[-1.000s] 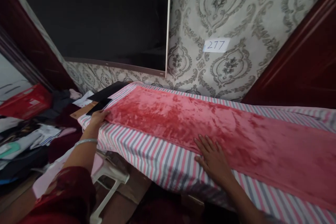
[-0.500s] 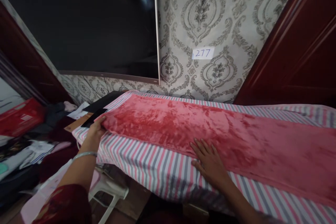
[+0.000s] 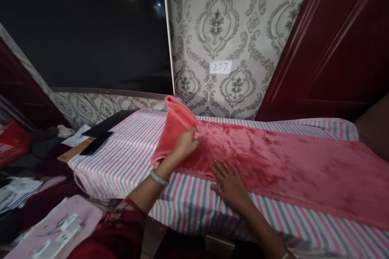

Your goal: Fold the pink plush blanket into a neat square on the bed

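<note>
A long red plush cloth [image 3: 288, 162] lies along a table covered with a pink, grey and white striped sheet [image 3: 130, 158]. My left hand [image 3: 186, 143] grips the cloth's left end, which is lifted and folded over toward the right. My right hand [image 3: 230, 179] lies flat with fingers spread on the cloth's near edge, just right of the fold.
A large dark screen [image 3: 85, 28] hangs on patterned wallpaper, beside a paper label reading 277 [image 3: 220, 66]. A dark red door [image 3: 328, 44] stands at right. Two flat black items [image 3: 100, 137] lie at the table's left end. Piled clothes [image 3: 33, 158] and a white stool [image 3: 57, 234] are at left.
My left hand has lifted the cloth's left end and carried it rightward, baring the striped sheet beneath. My right hand has stayed flat on the cloth. The view has swung right.
</note>
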Available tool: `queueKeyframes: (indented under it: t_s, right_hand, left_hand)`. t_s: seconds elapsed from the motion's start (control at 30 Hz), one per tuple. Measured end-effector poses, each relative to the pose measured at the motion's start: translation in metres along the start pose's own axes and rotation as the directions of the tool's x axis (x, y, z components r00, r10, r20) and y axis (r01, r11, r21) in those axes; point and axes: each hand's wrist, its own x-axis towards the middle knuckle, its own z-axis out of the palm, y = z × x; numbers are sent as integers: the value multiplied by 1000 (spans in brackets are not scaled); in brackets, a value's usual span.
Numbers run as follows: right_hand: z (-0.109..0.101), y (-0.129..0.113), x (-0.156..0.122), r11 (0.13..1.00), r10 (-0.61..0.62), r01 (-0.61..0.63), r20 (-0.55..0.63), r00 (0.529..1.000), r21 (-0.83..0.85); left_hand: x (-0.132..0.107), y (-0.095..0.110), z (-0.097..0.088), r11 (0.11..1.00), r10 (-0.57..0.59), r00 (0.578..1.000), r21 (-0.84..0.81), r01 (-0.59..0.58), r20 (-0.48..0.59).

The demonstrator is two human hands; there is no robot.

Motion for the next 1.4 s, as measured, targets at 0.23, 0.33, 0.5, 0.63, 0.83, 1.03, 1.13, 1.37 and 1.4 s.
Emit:
queueKeyframes:
  t_s: [0.23, 0.33, 0.5, 0.63, 0.83, 1.03, 1.13, 1.37, 1.4]
  right_hand:
    - [-9, -6, 0, 999, -4, 4, 2, 1000, 41]
    - [-7, 8, 8, 980, 0, 7, -33, 999, 197]
    - [-16, 47, 46, 743, 181, -3, -196, 964, 670]
    - [-35, 65, 94, 320, 427, -193, 41, 903, 927]
    - [-47, 72, 173, 69, 506, -284, 212, 836, 956]
    - [-31, 89, 244, 198, 560, -248, 98, 822, 948]
    - [-27, 96, 270, 278, 567, -209, 15, 823, 938]
    - [-36, 127, 295, 501, 495, -35, -253, 831, 864]
    - [-34, 136, 292, 555, 496, -50, -282, 821, 831]
  left_hand:
    - [-70, 12, 67, 980, 177, 961, 50, -192, 213]
    - [-70, 7, 61, 989, 146, 980, -3, -147, 138]
    - [-69, 8, 59, 987, 153, 987, -61, -151, 44]
    - [-75, 10, 63, 982, 190, 981, -28, -189, 38]
    - [-85, -4, 73, 938, 341, 940, 52, -342, 22]
    - [-94, -16, 85, 870, 479, 875, 177, -461, -71]
    - [-93, -11, 80, 870, 478, 875, 180, -460, -74]
    - [-73, 19, 65, 866, 492, 866, 148, -477, -89]
    - [-72, 21, 69, 858, 504, 861, 151, -490, -71]
